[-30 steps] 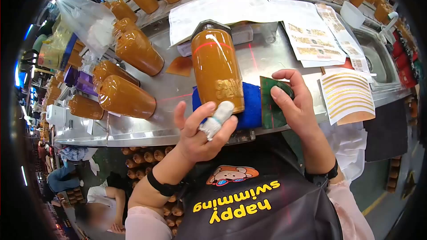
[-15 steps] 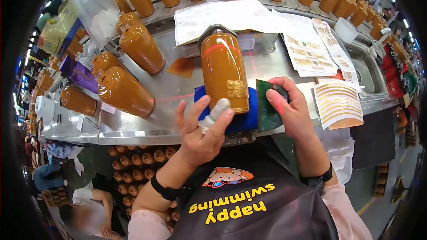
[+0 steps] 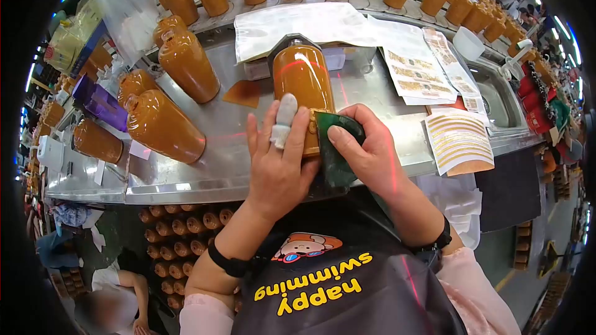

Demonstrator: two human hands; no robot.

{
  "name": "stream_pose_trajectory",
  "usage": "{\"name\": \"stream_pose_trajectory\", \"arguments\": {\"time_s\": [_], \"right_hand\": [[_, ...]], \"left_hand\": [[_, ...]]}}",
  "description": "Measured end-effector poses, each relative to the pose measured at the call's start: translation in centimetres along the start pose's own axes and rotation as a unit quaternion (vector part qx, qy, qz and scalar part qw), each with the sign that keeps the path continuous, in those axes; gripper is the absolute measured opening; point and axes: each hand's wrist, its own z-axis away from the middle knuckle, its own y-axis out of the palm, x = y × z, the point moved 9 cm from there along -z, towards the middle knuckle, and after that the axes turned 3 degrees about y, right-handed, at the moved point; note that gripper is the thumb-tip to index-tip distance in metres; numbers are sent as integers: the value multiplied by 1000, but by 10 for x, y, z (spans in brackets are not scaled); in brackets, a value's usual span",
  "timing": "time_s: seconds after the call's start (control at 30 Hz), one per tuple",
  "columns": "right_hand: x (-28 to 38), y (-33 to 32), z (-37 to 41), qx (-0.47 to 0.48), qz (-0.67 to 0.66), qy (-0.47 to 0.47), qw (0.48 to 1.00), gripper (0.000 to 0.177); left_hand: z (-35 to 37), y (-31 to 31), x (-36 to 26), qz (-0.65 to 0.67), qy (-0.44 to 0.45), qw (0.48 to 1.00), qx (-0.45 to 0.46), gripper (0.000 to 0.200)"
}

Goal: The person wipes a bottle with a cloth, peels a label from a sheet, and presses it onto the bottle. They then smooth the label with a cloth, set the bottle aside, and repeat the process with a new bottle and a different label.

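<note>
A glossy brown bottle [image 3: 302, 80] lies in front of me on the steel table, its neck in a dark angular holder [image 3: 277, 46] and a red laser line across its upper part. My left hand [image 3: 277, 155] rests on the bottle's lower left side with its fingers apart, one finger wearing a white cover. In my right hand [image 3: 366, 142] is a dark green sheet [image 3: 335, 164], pinched between thumb and fingers, its edge against the lower right side of the bottle. Part of the gold raised mark shows between my hands.
Several brown bottles [image 3: 164, 125] stand at the left, more on the conveyor [image 3: 366, 0] behind. White sheets [image 3: 304, 22] and printed decal sheets [image 3: 459, 139] lie behind and to the right. A sink [image 3: 496, 96] is at the right. Another person [image 3: 133, 282] sits at the lower left.
My right hand has moved left with the green sheet, onto the bottle's lower part. My left hand has moved up along the bottle's left side, its fingers now more upright. The view has shifted slightly.
</note>
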Motion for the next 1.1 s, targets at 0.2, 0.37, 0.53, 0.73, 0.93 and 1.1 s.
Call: {"name": "stream_pose_trajectory", "arguments": {"time_s": [0.2, 0.37, 0.53, 0.73, 0.93, 1.1], "right_hand": [[-22, -4, 2, 6, -87, 39, 995, 20], [-22, -5, 3, 13, -91, 54, 994, 20], [-26, -4, 2, 20, -85, 41, 995, 22], [-22, -5, 1, 4, -93, 35, 995, 24], [-21, -7, 2, 16, -59, 25, 998, 25], [-28, -7, 0, 23, -34, 18, 999, 20]], "left_hand": [[33, 17, 36, 141, -119, 983, 18, 68], [-11, 1, -6, -44, -6, 999, 21, 74], [28, 19, 33, 116, -98, 988, 35, 80], [-15, 2, -5, -29, -19, 998, 48, 84], [25, 18, 33, 85, -104, 990, 33, 80], [1, 0, 1, -52, -56, 996, 44, 76]]}}
